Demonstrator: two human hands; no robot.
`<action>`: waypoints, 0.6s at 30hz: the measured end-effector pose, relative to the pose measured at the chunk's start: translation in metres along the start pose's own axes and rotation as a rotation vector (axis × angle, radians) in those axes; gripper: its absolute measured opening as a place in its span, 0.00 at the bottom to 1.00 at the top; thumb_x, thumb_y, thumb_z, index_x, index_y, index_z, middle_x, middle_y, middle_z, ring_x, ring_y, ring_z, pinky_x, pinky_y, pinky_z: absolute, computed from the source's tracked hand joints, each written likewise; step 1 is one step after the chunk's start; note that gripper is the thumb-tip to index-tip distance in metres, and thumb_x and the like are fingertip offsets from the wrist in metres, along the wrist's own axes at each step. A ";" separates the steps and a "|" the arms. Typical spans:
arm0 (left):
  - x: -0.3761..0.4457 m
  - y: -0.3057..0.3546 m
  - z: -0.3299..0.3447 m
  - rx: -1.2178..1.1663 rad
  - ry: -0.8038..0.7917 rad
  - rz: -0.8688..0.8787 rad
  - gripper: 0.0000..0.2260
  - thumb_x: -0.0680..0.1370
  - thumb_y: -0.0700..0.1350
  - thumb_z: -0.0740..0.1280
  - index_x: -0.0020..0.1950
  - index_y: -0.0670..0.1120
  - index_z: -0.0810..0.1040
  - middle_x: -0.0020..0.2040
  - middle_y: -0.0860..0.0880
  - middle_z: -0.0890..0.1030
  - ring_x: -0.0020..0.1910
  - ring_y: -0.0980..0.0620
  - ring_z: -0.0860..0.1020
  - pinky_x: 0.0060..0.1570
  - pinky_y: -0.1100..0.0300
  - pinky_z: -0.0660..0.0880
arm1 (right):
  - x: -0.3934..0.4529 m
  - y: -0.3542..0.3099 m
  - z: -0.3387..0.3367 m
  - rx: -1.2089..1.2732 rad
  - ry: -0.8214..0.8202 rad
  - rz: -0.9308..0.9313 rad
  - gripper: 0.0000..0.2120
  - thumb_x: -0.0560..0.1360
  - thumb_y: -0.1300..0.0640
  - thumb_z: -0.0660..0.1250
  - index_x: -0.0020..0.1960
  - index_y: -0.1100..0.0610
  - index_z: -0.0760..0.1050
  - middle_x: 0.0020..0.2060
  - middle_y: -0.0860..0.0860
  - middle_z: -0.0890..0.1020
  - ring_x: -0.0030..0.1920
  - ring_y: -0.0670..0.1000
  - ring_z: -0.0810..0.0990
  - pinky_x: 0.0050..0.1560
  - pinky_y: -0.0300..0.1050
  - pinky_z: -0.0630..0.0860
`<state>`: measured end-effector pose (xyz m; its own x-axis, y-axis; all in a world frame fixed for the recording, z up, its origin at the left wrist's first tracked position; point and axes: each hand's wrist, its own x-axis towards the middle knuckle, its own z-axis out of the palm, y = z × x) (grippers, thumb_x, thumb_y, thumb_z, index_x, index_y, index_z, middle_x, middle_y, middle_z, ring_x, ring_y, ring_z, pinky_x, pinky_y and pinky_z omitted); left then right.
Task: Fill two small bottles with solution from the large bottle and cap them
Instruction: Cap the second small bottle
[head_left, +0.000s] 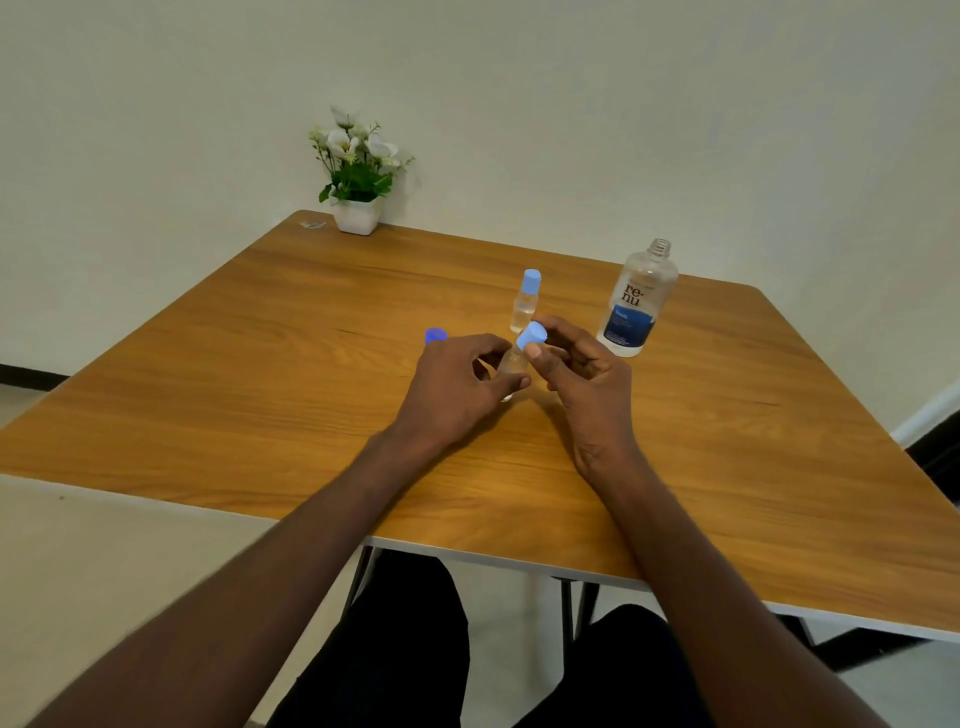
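Capping time: the left hand (457, 384) is steadying the second small bottle (511, 364) while the right hand (582, 364) is pinching its light blue cap (531, 335), tilted; next it needs squaring and twisting down.

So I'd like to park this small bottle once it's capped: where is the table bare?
Bare wood lies left of the dark blue cap, out to the table edge, and along the near edge on either side of both forearms. Also right of the large bottle. It's crowded mid-table: capped small bottle, left hand and right hand.
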<state>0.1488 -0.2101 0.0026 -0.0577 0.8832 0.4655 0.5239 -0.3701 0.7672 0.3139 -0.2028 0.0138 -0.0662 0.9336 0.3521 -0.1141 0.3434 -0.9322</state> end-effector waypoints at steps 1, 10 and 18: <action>0.000 0.000 0.000 0.004 -0.005 0.006 0.12 0.73 0.49 0.78 0.55 0.50 0.87 0.46 0.57 0.87 0.39 0.58 0.82 0.44 0.54 0.80 | 0.000 0.000 0.000 -0.001 0.001 0.000 0.17 0.78 0.62 0.75 0.66 0.56 0.83 0.59 0.53 0.86 0.62 0.56 0.84 0.60 0.52 0.82; -0.005 0.001 0.000 0.138 -0.040 0.101 0.14 0.77 0.57 0.70 0.59 0.53 0.86 0.48 0.57 0.86 0.46 0.54 0.80 0.46 0.48 0.77 | -0.001 -0.004 -0.001 -0.034 0.012 0.015 0.19 0.77 0.61 0.76 0.67 0.56 0.82 0.57 0.50 0.87 0.43 0.47 0.82 0.39 0.39 0.78; -0.004 0.001 0.001 0.064 -0.050 0.119 0.15 0.78 0.49 0.73 0.64 0.48 0.84 0.54 0.53 0.86 0.50 0.57 0.82 0.50 0.53 0.81 | -0.002 -0.004 -0.001 -0.054 -0.015 -0.004 0.18 0.78 0.63 0.74 0.68 0.57 0.82 0.58 0.48 0.86 0.44 0.42 0.82 0.42 0.35 0.77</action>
<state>0.1503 -0.2138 0.0016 0.0495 0.8479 0.5278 0.5775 -0.4554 0.6775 0.3153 -0.2064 0.0168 -0.0810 0.9306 0.3568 -0.0607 0.3528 -0.9337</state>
